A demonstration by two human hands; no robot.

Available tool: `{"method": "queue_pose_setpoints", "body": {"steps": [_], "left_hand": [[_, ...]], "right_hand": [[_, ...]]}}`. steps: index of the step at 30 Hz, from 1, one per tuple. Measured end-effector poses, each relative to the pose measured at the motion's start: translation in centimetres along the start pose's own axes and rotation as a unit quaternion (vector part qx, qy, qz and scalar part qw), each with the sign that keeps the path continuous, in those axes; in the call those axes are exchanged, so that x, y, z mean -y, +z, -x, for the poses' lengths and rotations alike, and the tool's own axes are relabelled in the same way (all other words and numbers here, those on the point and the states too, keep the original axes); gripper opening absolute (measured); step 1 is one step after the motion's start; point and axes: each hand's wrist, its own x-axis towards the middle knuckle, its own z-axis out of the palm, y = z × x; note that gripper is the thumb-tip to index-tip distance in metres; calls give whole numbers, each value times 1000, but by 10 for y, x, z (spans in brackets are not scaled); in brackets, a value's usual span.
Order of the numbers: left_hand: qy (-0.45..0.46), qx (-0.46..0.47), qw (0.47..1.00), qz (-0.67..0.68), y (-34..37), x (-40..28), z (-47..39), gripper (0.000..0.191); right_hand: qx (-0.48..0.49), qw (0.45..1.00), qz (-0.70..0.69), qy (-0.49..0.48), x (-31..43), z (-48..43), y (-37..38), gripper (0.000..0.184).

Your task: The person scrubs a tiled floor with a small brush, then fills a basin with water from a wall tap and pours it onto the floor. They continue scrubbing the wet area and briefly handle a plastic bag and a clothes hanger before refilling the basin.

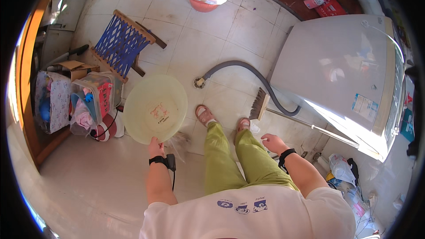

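My left hand (156, 146) grips the near rim of a pale yellow-green plastic basin (156, 89), which carries a pink cartoon print and some writing on its bottom. Partly covered by the basin, a blurred greyish bundle (180, 142) lies near the floor; what it is cannot be told. My right hand (275, 143) hangs in front of my right thigh, fingers loosely bent, holding nothing. Closest to it is a broom (259, 104) with dark bristles, a wooden head and a long pale handle running to the lower right. A small white crumpled scrap (254, 127) lies beside the bristles.
A grey corrugated hose (245, 64) curves from a floor drain (199, 82) towards a large white appliance (328, 63). A folding stool (123, 44) with blue webbing stands ahead-left, near plastic boxes (99, 96). Farther ahead is a lined red bin (203, 5). Plastic bags (342, 167) lie right.
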Motion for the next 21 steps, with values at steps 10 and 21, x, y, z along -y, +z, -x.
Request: {"method": "queue_pose_setpoints", "body": {"steps": [10, 21], "left_hand": [[77, 184, 872, -447, 95, -11, 219, 30], [31, 274, 670, -689, 237, 54, 332, 29]], "right_hand": [[-60, 986, -118, -103, -56, 53, -12, 45], [-69, 923, -368, 91, -143, 98, -63, 59]]}}
